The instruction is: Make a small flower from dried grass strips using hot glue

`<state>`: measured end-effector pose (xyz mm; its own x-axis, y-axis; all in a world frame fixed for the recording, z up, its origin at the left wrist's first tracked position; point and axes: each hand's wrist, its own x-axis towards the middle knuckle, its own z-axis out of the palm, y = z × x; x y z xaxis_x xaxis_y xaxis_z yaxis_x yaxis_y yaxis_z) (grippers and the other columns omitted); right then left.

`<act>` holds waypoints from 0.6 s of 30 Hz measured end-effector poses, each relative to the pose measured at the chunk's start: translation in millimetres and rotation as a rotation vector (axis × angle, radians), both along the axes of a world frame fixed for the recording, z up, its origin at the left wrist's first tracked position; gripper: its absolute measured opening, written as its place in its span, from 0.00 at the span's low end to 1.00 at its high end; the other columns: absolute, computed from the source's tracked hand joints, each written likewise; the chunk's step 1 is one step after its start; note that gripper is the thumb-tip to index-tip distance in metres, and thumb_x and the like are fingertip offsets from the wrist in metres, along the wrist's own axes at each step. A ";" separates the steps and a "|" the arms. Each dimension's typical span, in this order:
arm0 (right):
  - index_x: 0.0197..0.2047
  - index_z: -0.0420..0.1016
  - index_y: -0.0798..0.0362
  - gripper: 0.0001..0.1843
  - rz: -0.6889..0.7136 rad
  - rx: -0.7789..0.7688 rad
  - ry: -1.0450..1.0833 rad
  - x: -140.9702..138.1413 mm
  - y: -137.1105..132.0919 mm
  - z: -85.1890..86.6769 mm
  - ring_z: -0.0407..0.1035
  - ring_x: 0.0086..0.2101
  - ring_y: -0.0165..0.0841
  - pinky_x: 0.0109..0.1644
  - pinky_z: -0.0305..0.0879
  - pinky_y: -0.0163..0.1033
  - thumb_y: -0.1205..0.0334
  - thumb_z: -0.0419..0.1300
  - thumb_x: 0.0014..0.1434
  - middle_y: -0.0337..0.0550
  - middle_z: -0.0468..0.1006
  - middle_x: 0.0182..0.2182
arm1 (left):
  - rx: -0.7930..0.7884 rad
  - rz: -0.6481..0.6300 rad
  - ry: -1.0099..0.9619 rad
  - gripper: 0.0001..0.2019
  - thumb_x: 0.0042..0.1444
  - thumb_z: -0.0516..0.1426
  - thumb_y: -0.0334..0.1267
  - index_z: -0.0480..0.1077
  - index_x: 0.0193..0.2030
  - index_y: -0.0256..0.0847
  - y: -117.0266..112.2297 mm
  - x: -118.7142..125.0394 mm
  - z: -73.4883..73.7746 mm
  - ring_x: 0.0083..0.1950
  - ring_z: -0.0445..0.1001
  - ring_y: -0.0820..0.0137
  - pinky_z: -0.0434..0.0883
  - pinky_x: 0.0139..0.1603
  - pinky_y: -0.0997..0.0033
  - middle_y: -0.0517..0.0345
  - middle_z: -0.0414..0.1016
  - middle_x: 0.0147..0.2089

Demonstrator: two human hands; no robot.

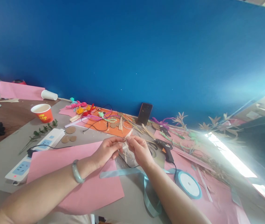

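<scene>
My left hand (109, 150) and my right hand (141, 150) meet above the table, their fingertips pinched close together. Between them is a pale, thin strip (129, 134) that looks like dried straw or husk, its upper end sticking out past my right fingers. The fingers partly hide it. A light blue ribbon (120, 173) runs under my right wrist, trailing from a ribbon spool (189, 184) to the right. Beneath my left forearm lies a pink paper sheet (99, 189). A black hot glue gun (166, 149) rests just right of my right hand.
At left are a power strip (21, 168) with a plugged cable, a leafy sprig (40, 132) and a red paper cup (43, 114). A phone (144, 114) leans against the blue wall (132, 56). Orange paper (102, 124) bears colourful pipe cleaners. Dried stems (180, 119) lie at right.
</scene>
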<state>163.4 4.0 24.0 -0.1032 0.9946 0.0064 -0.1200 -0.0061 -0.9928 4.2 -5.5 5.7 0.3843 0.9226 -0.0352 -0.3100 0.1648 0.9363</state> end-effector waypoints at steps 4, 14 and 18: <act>0.21 0.68 0.54 0.18 0.010 -0.002 0.013 0.3 1.1 -1.7 0.45 0.19 0.23 0.23 0.39 0.35 0.50 0.65 0.50 0.31 0.57 0.16 | -0.008 0.001 -0.018 0.14 0.54 0.59 0.42 0.72 0.44 0.36 0.6 0.3 -1.1 0.16 0.58 0.83 0.50 0.17 0.77 0.61 0.71 0.27; 0.23 0.70 0.54 0.16 -0.020 -0.033 0.056 -1.4 0.0 -0.6 0.45 0.18 0.23 0.23 0.39 0.34 0.50 0.66 0.48 0.30 0.58 0.16 | -0.011 0.009 -0.014 0.12 0.53 0.59 0.40 0.72 0.42 0.36 2.3 0.1 -2.8 0.16 0.57 0.83 0.50 0.17 0.77 0.62 0.70 0.26; 0.23 0.70 0.54 0.16 -0.018 -0.036 0.071 -1.4 -0.2 0.6 0.45 0.19 0.23 0.23 0.39 0.33 0.50 0.66 0.48 0.30 0.57 0.16 | -0.006 0.003 -0.006 0.13 0.53 0.59 0.42 0.72 0.42 0.36 2.1 0.4 -2.3 0.16 0.57 0.83 0.50 0.17 0.77 0.62 0.70 0.26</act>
